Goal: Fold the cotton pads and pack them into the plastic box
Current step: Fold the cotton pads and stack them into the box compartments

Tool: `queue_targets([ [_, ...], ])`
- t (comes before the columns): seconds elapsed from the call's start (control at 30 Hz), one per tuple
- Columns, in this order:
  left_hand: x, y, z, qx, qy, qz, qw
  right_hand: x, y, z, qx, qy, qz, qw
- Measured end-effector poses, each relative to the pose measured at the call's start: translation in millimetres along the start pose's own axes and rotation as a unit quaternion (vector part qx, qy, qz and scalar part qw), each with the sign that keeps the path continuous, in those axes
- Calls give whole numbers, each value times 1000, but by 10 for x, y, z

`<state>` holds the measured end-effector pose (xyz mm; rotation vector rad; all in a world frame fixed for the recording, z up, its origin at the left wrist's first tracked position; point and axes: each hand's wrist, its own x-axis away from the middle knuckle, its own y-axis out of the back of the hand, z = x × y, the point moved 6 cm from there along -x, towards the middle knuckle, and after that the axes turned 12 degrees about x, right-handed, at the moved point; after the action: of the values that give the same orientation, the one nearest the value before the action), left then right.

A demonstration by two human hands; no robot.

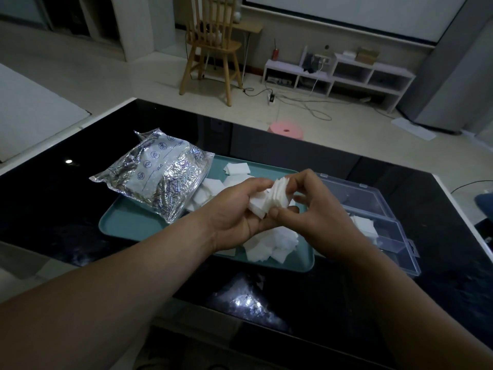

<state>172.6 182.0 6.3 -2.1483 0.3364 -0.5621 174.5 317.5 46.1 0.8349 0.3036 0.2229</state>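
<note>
A small stack of white cotton pads is held above the teal tray. My left hand cups the stack from below and the left. My right hand pinches its right side with fingers and thumb. Loose white pads lie on the tray under my hands, and more pads lie at its far end. The clear plastic box stands open to the right of the tray, with a few pads in one compartment.
A shiny foil bag lies across the tray's left side, its mouth toward the pads. Everything sits on a glossy black table. Beyond the table are a wooden chair, a pink stool and low white shelves.
</note>
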Motion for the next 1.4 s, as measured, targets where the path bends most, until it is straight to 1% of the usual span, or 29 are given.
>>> queue_targets([
  [0.1, -23, 36, -1, -33, -19, -10, 999, 10, -15, 22, 8, -3, 4, 1000],
  [0.23, -19, 4, 34, -127, -44, -23, 991, 39, -77, 101, 19, 19, 10, 1000],
  [0.33, -11, -24, 56, -162, -45, -24, 986, 51, -128, 120, 46, 27, 14, 999],
  [0.4, -19, -6, 64, -131, -27, -35, 990, 50, -123, 121, 60, 21, 3, 998],
  [0.47, -54, 57, 97, -78, 13, -48, 996, 58, -115, 136, 61, 17, -2, 998],
  [0.57, -100, 89, 138, -39, 51, -32, 997, 84, -115, 179, 57, 23, -9, 998],
  [0.7, -85, 93, 68, 3, 22, -31, 999, 80, -65, 162, 48, 13, -50, 998],
  [0.77, -58, 52, 36, 29, 17, -20, 999, 68, -23, 140, 23, 4, -73, 997],
  [0.83, -49, 12, 30, 37, 18, -3, 999, 56, 14, 120, -8, -4, -90, 996],
  [0.9, -52, 10, 41, 30, 15, -4, 999, 50, 25, 105, -23, -6, -95, 995],
  [1.03, -99, 74, 38, 13, -8, -26, 1000, 50, -42, 106, 3, 0, -62, 998],
  [1.1, -101, 94, 39, 0, -6, -31, 1000, 50, -41, 91, 9, 1, -47, 999],
  [1.2, -63, 91, 56, -11, 24, -26, 999, 39, -2, 83, 0, 4, -27, 1000],
  [1.3, -54, 59, 135, -37, 62, 1, 997, 59, -53, 110, 6, 2, 23, 1000],
  [1.4, -48, 7, 196, -45, 75, 22, 996, 81, -145, 116, -11, 3, 63, 998],
])
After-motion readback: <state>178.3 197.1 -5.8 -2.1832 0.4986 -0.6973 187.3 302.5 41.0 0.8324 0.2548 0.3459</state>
